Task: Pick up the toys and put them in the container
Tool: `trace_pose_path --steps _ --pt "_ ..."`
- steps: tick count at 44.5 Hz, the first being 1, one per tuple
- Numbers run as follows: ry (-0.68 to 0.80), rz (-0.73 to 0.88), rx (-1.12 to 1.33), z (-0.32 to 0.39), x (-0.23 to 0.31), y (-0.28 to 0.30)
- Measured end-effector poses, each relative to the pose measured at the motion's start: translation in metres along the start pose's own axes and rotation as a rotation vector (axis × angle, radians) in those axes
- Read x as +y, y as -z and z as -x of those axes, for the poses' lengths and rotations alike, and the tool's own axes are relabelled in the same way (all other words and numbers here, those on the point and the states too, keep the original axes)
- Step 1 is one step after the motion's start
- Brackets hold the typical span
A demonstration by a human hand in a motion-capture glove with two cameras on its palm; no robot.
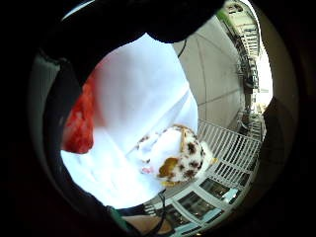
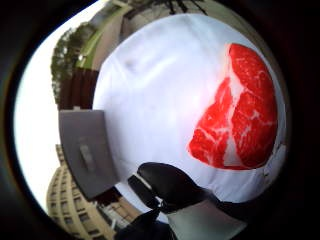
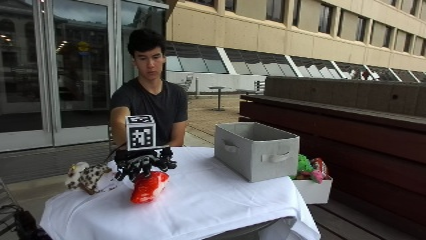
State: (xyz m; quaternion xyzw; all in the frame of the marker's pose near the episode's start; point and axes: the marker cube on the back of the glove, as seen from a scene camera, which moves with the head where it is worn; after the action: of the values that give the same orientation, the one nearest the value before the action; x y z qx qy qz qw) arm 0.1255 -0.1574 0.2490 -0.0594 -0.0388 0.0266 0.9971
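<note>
Hovering just above a red steak toy, black-gloved grip with fingers curling downward; hard to tell whether actually pinching the toy or only touching its upper edge. Lying directly under the grip on the white-clothed desk, the steak toy showing marbled red and white. Sitting just beside the grip, a spotted plush toy. Standing well apart from the grip, a grey container.

gloved right hand hovers, fingers curled, just above a red meat toy on the white tablecloth; grey container stands nearby.
</note>
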Motion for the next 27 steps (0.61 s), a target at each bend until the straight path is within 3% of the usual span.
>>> trace_pose_path --steps 16,27 --pt "-0.009 0.165 -0.01 0.001 -0.012 -0.046" --pt "-0.02 -0.066 0.034 0.001 -0.002 -0.045"
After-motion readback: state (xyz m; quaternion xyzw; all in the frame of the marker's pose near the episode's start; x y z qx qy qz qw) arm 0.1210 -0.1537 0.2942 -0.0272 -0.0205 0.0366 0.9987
